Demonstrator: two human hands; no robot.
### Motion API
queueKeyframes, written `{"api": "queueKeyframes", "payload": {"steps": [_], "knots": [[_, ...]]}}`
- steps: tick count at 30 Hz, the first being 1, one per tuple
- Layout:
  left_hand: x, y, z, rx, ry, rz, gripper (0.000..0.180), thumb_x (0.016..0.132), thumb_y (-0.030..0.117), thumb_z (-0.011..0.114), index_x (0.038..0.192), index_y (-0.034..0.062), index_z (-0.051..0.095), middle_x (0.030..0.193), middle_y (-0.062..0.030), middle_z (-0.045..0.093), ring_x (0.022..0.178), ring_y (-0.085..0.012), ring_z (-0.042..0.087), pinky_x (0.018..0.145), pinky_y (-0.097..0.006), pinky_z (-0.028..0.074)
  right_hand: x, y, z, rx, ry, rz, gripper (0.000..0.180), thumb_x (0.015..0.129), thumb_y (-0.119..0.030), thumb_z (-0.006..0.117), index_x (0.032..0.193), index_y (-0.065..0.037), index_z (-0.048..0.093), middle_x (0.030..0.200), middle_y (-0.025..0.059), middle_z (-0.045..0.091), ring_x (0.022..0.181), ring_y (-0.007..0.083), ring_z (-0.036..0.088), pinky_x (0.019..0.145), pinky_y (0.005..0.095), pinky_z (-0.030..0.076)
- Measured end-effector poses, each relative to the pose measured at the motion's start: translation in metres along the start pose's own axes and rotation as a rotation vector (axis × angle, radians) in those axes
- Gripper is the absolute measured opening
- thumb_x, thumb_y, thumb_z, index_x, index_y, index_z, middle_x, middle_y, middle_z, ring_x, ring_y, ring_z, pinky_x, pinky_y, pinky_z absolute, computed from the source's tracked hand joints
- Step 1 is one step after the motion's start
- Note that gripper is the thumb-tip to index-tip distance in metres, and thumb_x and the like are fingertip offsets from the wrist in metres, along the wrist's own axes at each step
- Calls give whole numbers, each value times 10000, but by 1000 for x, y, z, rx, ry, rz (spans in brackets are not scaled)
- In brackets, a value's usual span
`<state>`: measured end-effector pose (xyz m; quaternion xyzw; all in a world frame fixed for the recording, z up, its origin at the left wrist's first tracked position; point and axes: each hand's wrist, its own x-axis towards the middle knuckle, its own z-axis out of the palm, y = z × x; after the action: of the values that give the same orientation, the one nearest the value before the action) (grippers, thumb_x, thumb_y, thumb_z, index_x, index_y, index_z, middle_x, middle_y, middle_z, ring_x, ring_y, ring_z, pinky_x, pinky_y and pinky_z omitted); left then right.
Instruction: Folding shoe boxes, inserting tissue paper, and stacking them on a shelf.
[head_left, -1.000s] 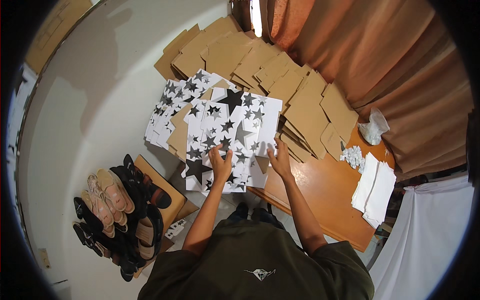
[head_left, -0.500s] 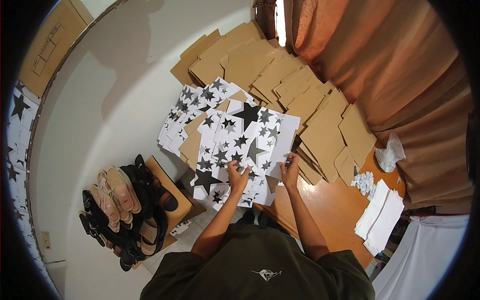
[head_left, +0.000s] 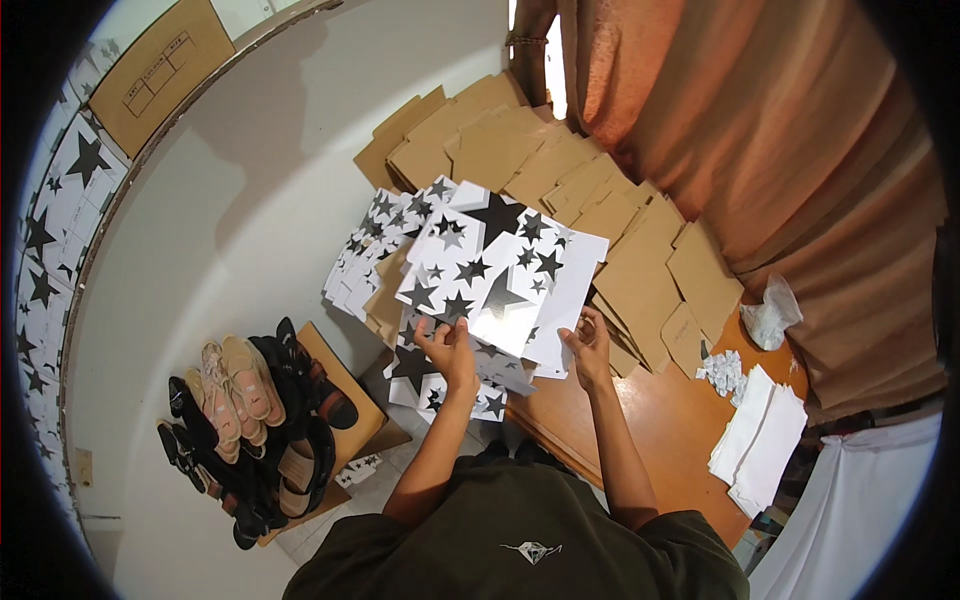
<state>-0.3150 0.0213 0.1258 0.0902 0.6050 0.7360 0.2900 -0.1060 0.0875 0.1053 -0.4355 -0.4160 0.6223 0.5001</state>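
A white cardboard box blank printed with black and grey stars is in front of me, partly folded, its near panel bent up. My left hand is closed on its near left edge, with the thumb and fingers along the fold. At the plain white right flap, my right hand pinches the edge between thumb and fingers. Below the blank lies more star-printed card, partly covered. Behind and to the left is a stack of star-printed card sheets.
Brown cardboard blanks overlap across the far side of the orange-brown table. On the right are white papers, crumpled white bits and a clear plastic bag. Shoes sit on a brown box at left.
The blank's near panel has come up off the flat sheet and bent along a crease. My left hand has shifted slightly left. The whole view has tilted a little.
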Motion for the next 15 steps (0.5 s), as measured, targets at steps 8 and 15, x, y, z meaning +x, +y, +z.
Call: {"api": "queueKeyframes", "payload": {"steps": [8,15], "knots": [[-27,39,16,-159,-289,149,191,932,6,703,1088,-12,594,949,-13,629,879,-75,570,801,-221,452,-55,-49,-17,88,28,-189,557,856,91,692,1321,-29,410,1231,161,625,1109,218,629,956,337,526],[-76,69,45,-148,-632,155,181,967,74,671,1115,-19,624,1009,-23,642,927,-81,547,839,-238,442,-120,-106,-54,331,186,-171,625,861,94,668,1384,-37,353,1241,184,628,1136,239,626,954,364,534]]}}
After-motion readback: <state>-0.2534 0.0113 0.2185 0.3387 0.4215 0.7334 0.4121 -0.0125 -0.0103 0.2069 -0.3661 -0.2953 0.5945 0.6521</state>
